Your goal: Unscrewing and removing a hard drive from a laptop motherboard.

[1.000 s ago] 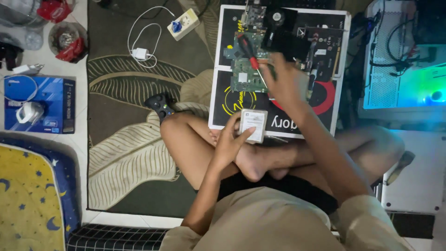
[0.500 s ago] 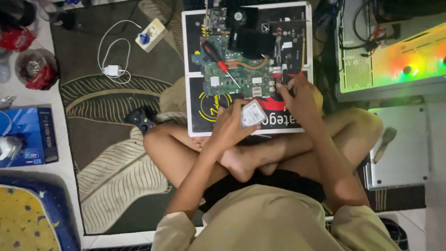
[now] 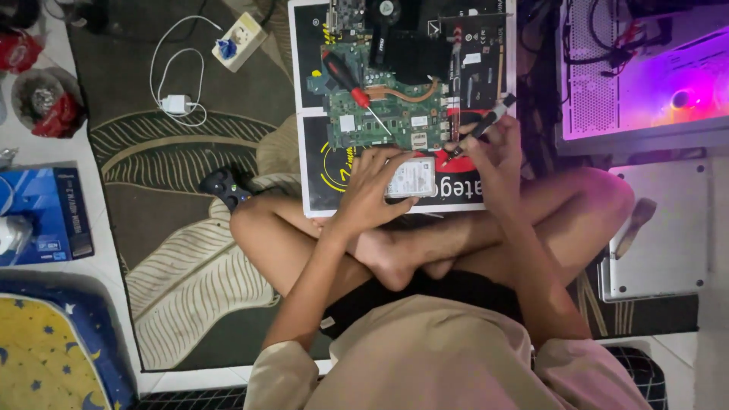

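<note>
- Since the earlier frames of the head view, the left hand (image 3: 377,186) and the small silver drive (image 3: 411,178) have slid from the person's lap up onto the black mat (image 3: 315,171), and the right hand (image 3: 493,156) has drawn back from the board's centre to its lower right edge.
- At this moment the left hand's fingers are spread and pressed over the silver drive, clamping it flat at the centre of the frame, just below the green circuit board (image 3: 387,114).
- Closed around a thin dark screwdriver (image 3: 480,129), the right hand aims the tip down-left toward the drive's upper right corner.
- Judged risk: the tip could skate off a tiny screw and scratch the drive or the board just beside it, because the tool is held at a slant.
- Judged risk: a loosened screw could roll off the mat into the patterned rug (image 3: 175,228), since nothing there would catch it.
- Judged risk: the drive could shift if the left hand eases its press.
- Counted: 1 silver drive, 1 green board, 2 screwdrivers, the second being red-handled (image 3: 345,76) and lying across the board, and 1 game controller (image 3: 224,186) left of the mat.
</note>
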